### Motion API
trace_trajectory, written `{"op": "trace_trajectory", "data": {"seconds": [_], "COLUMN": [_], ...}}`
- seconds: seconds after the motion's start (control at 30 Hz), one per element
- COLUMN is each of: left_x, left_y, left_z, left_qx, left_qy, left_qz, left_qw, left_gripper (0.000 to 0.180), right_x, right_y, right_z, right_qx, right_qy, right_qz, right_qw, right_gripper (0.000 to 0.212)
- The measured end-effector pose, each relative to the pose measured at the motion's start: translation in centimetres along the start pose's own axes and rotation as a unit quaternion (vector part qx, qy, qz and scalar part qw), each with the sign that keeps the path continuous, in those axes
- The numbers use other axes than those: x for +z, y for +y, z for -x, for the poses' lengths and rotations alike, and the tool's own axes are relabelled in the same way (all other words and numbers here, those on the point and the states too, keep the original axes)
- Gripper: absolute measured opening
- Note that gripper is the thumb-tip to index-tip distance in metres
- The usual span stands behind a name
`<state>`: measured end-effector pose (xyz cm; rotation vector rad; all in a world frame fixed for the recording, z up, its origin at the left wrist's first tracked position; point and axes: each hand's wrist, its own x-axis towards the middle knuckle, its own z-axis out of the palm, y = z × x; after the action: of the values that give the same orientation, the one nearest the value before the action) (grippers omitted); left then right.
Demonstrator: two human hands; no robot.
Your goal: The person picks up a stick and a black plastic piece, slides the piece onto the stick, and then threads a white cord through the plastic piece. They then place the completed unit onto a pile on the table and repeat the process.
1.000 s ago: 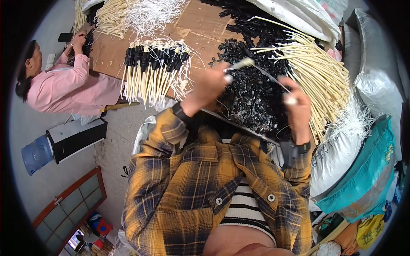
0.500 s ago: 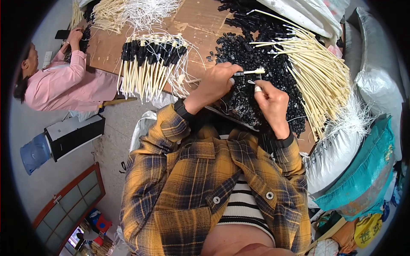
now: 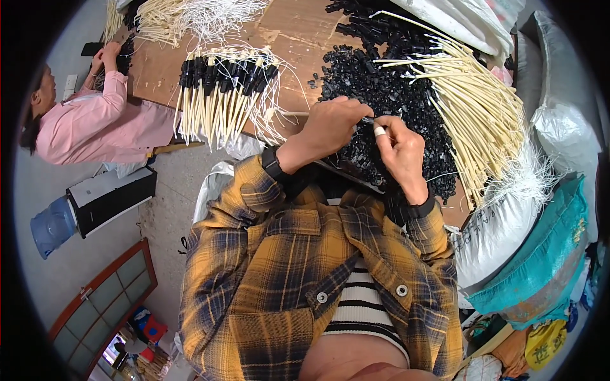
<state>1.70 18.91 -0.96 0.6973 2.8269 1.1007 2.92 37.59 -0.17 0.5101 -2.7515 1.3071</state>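
Our left hand and right hand meet over the heap of black plastic caps on the cardboard worktop, both closed in a pinch on one small black cap between them. We judge it best to hold the cap steady and square. Loose cream sticks lie just right; finished capped ones lie left.

A heap of black connectors is crowding the bench directly ahead, with loose cream cables fanning across the right. A row of finished cables is blocking the left. Bare cardboard is lying open between them, and sacks are hemming the right edge.
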Motion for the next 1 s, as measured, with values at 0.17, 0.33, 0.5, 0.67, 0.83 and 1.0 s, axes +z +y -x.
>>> {"op": "trace_trajectory", "data": {"seconds": [0.17, 0.33, 0.5, 0.67, 0.83, 1.0], "left_x": [-0.3, -1.3, -1.1, 0.0, -1.1, -0.7], "left_y": [0.5, -0.4, -0.2, -3.8, -9.7, -5.9], "left_z": [-0.3, -0.6, 0.1, 0.4, -0.2, -0.8], "left_qx": [-0.031, 0.064, 0.135, -0.011, -0.056, -0.039], "left_qy": [-0.051, 0.07, 0.101, 0.174, 0.218, 0.196], "left_qz": [0.094, 0.143, 0.163, 0.146, -0.092, 0.072], "left_qw": [0.994, 0.985, 0.972, 0.974, 0.97, 0.977], "left_gripper": [0.038, 0.019, 0.016, 0.032, 0.039, 0.043], "right_x": [-0.2, 0.0, 0.2, 0.6, 0.6, 1.2], "right_y": [-0.2, 0.3, 0.0, 0.2, 0.7, 1.9], "right_z": [0.1, 0.0, 0.3, 0.9, 0.6, -0.2], "right_qx": [-0.076, -0.068, -0.043, 0.07, 0.146, 0.226], "right_qy": [-0.065, -0.065, -0.055, -0.036, -0.04, -0.014], "right_qz": [-0.003, 0.066, -0.062, -0.077, -0.113, -0.137], "right_qw": [0.995, 0.993, 0.996, 0.994, 0.982, 0.964], "right_gripper": [0.015, 0.012, 0.011, 0.01, 0.009, 0.011]}}
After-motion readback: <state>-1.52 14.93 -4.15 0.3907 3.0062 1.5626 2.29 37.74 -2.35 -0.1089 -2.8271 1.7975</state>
